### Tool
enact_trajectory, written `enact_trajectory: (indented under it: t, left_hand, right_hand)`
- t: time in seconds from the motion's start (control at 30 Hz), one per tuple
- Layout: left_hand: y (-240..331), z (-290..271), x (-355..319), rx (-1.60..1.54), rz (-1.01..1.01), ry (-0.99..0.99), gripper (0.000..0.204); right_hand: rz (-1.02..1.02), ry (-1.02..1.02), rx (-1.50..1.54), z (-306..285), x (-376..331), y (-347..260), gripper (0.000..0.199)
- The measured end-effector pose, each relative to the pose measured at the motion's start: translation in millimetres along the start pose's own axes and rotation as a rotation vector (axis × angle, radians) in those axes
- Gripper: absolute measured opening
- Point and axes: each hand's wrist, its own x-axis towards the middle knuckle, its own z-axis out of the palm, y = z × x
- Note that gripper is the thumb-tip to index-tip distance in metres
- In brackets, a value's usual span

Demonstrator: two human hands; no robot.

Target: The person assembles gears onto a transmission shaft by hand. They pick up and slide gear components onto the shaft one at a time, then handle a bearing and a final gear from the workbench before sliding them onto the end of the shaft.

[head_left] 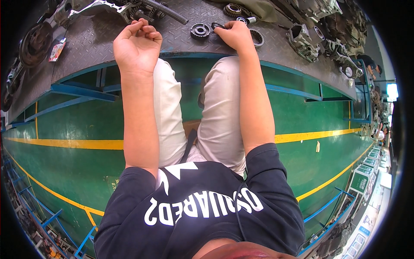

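Observation:
My left hand (137, 43) rests at the front edge of a grey checker-plate workbench (95, 41), fingers curled in with nothing in them. My right hand (236, 34) lies farther right on the bench and pinches a small dark metal part (217, 26) between its fingertips. A black toothed gear (200, 30) lies flat just left of that part. Against the right side of my right hand sits a ring-shaped bearing cage (258, 38). My legs in light trousers are under the bench.
Another gear (233, 9) and a short metal cylinder (249, 20) lie behind my right hand. Grey engine casings (304, 41) crowd the bench's right end. A silver lever arm (99, 6), a rusty disc (34, 41) and a small packet (57, 48) lie left. Green floor with yellow lines below.

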Motion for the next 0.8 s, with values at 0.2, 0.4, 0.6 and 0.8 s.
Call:
enact_trajectory:
  t: [0.2, 0.4, 0.6, 0.8]
  left_hand:
    - [0.5, 1.6, -0.6, 0.018, 0.012, 0.02, 0.009]
    - [-1.7, 1.1, 1.4, 0.016, 0.001, 0.005, 0.008]
    - [-1.2, -0.1, 0.8, 0.006, -0.005, -0.006, 0.009]
    - [-0.6, -0.5, 1.0, 0.001, -0.001, 0.008, 0.01]
  right_hand:
    - [-0.02, 0.191, 0.394, -3.6, 3.5, -1.4, 0.058]
    - [-0.025, 0.167, 0.222, 0.8, 5.5, 10.2, 0.056]
    - [-0.02, 0.055, 0.055, -2.1, -1.1, 4.5, 0.061]
    - [0.019, 0.055, 0.105, -1.0, 4.5, 5.8, 0.065]
